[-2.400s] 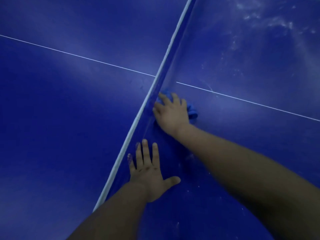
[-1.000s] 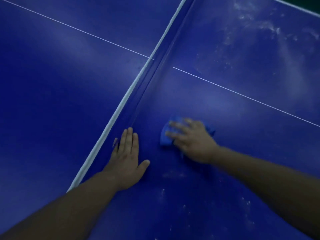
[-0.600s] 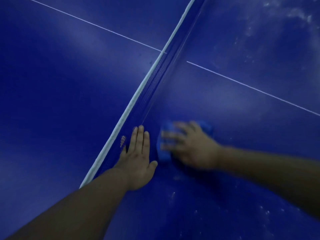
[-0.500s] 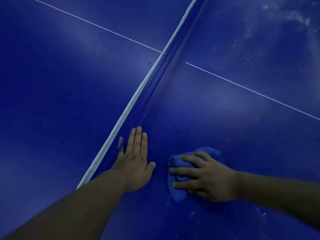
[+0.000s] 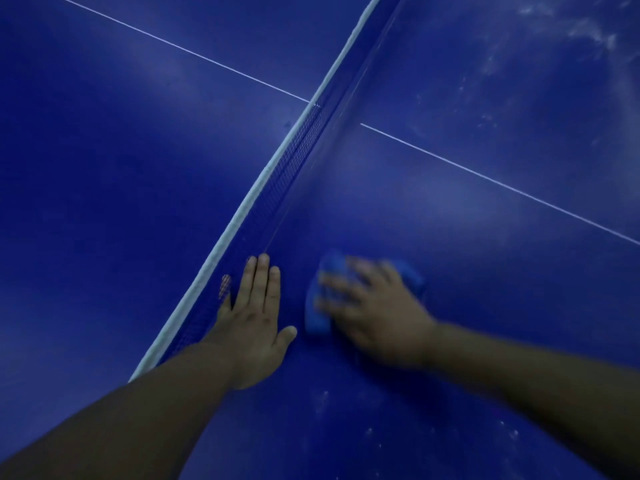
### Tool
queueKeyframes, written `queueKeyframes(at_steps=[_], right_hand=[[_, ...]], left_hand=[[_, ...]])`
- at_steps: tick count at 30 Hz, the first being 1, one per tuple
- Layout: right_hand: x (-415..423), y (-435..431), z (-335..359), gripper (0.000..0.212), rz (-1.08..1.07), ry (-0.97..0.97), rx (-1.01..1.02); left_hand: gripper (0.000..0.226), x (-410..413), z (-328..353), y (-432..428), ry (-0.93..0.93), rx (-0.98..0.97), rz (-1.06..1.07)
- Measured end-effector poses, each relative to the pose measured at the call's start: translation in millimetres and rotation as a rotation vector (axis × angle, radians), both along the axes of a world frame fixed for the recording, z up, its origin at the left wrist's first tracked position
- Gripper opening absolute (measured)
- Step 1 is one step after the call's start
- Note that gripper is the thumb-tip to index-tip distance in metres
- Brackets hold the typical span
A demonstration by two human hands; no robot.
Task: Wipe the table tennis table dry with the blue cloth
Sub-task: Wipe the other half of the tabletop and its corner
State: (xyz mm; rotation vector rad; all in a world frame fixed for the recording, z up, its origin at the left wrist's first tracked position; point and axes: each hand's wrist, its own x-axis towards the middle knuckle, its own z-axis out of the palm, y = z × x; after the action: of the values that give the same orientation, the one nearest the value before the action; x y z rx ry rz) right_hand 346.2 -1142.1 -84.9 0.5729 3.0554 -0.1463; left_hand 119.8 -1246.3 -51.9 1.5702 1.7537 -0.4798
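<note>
Just beside the low blue mesh net with a white top band (image 5: 294,164), the left hand (image 5: 254,327) lies flat on the dark blue table tennis table (image 5: 450,237). Its fingers are straight, and the little finger shows through the mesh. Near its thumb, the blurred right hand (image 5: 377,317) presses spread fingers onto the crumpled blue cloth (image 5: 317,320). A thin white centre line (image 5: 485,176) crosses beyond them. Pale smears (image 5: 571,29) mark the far surface.

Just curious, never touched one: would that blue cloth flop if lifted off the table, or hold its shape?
Probably flop: the blue cloth lies bunched in soft lumps under the right hand. It likely slides easily when pushed, as the table looks smooth and glossy. Seemingly light, since one hand nearly covers it, though how wet it is cannot be told.
</note>
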Motion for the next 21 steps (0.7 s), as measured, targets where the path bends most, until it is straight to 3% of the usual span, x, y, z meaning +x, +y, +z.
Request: queueKeyframes(at_steps=[2,4,5,8,9,11,15,17,19,21], right_hand=[[41.0,-42.3,11.8,0.046,0.220,-0.070,-0.111],[63.9,-14.0,7.8,0.040,0.205,0.010,-0.080],[67.3,18.6,-0.8,0.038,0.081,0.061,-0.013],[58.6,131.1,-8.9,0.052,-0.594,0.136,0.130],[51.9,156.1,-7.8,0.056,-0.740,0.136,0.124],[34.3,171.6,-6.4,0.058,-0.828,0.151,0.115],[-5.2,88.8,-10.5,0.048,-0.580,0.123,0.117],[-3.3,1.2,-9.2,0.044,-0.325,0.156,0.037],[14.7,-93.3,2.8,0.045,-0.022,0.032,-0.105],[39.4,-133.4,11.9,0.043,0.159,-0.014,-0.196]], left_hand=[[0.089,0.6,-0.4,0.4,0.009,0.007,-0.011],[0.089,0.4,-1.6,-0.7,0.000,0.018,0.000],[0.089,0.4,-2.0,-1.1,-0.008,0.026,0.008],[0.088,0.1,-3.7,-1.4,-0.022,0.047,0.011],[0.088,0.2,-3.9,-1.2,-0.025,0.052,0.011],[0.087,-0.3,-6.4,-2.3,-0.014,0.071,0.008],[0.088,-2.0,-12.1,-5.5,-0.015,0.112,-0.008],[0.087,-3.3,-16.9,-5.7,-0.012,0.157,-0.019],[0.085,-4.8,-17.1,-11.7,-0.059,0.239,-0.017],[0.079,-10.7,-16.8,-30.0,-0.133,0.378,-0.062]])
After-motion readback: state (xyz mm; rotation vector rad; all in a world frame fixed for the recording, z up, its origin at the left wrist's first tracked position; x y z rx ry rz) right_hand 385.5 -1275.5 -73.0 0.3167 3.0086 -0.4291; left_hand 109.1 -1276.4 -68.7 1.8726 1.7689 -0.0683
